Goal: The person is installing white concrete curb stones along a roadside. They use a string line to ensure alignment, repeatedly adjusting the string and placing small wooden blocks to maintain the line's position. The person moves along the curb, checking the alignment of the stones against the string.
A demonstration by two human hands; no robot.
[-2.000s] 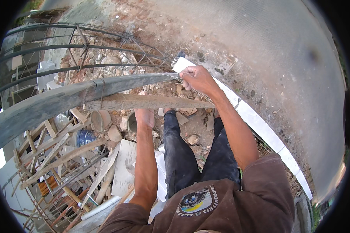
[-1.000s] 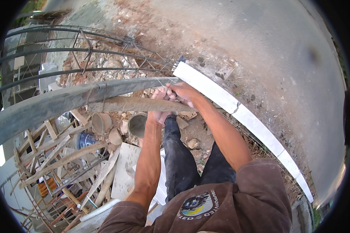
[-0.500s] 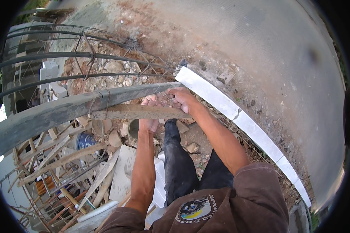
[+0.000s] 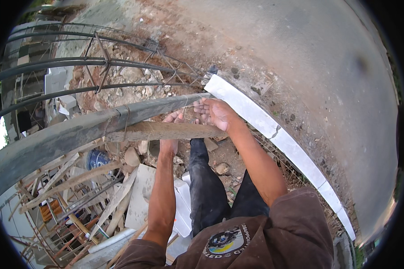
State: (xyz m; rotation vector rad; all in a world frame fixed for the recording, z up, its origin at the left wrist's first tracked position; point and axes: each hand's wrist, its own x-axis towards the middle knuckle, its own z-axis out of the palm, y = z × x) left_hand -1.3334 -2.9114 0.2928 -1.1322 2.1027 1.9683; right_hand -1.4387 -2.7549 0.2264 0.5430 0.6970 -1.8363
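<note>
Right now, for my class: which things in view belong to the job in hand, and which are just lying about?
Apparently in the job:
Thin line, seemingly pinched by the right hand
Wooden board, crossing in front of the left hand
Grey beam, close by

Apparently lying about:
Blue bucket
Loose stone near the legs
Scrap timber

Left hand [image 4: 172,118] and right hand [image 4: 219,113] parted
Together a second ago, they now have a gap between them; the right, earlier over the white strip's [image 4: 251,111] end, has moved beside it.
</note>
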